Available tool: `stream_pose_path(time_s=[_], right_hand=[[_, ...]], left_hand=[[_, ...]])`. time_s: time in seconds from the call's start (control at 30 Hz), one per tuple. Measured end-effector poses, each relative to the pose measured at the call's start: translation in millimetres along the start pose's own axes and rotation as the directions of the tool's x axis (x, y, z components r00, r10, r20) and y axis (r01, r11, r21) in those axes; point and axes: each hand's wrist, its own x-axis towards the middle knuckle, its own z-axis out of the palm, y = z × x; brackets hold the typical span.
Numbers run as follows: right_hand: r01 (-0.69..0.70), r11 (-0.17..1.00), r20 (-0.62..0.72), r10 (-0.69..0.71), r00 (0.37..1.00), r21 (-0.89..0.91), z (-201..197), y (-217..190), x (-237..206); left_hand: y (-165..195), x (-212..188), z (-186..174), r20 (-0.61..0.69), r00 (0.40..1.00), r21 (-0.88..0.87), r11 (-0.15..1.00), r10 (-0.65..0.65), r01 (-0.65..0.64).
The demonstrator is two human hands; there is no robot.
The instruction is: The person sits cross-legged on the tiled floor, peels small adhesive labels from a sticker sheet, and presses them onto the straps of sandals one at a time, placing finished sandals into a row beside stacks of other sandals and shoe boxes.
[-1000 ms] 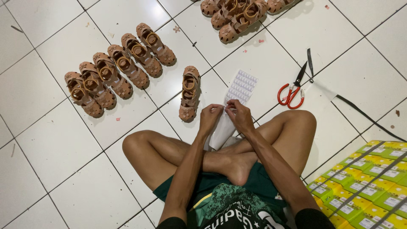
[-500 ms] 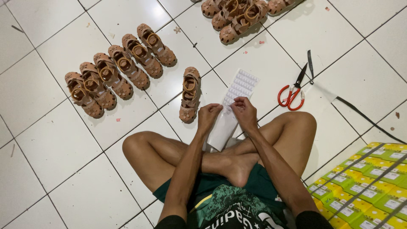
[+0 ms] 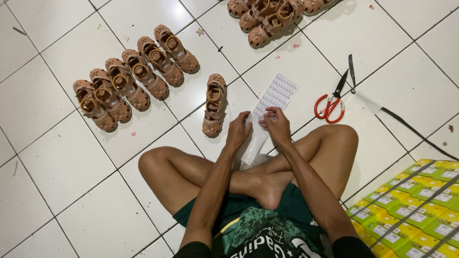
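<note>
Lower centre, we see crossed legs (image 3: 229, 177) on the tiles. Just above them the left hand (image 3: 238, 131) and right hand (image 3: 277, 125) both pinch the near end of a white sticker sheet (image 3: 272, 98) lying mid-frame. A lone sandal (image 3: 213, 105) sits just left. Scissors (image 3: 332, 100) lie right, sandal row (image 3: 134, 76) upper left, more sandals (image 3: 272, 16) at the top edge, yellow-green boxes (image 3: 416, 205) lower right.

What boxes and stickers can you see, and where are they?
White sheet of small sticker labels: long rectangle on the floor tiles, under both hands.
Stack of yellow-and-green cardboard boxes: bottom right, flat rectangles, each with a white label, tied with dark straps.
</note>
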Motion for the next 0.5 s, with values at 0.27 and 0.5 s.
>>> stream_pose_path(time_s=[0.27, 0.5], right_hand=[[0.082, 0.994, 0.074, -0.076, 0.994, -0.072, -0.7, 8.3, -2.1], [0.120, 0.993, 0.092, -0.119, 0.989, -0.006, -0.4, -1.3, -5.9]], left_hand=[[13.1, -10.6, 4.6, -0.003, 0.996, 0.006, 0.996, -0.094, 0.094], [6.0, -5.4, -0.4, 0.134, 0.941, -0.284, 0.897, -0.312, 0.338]])
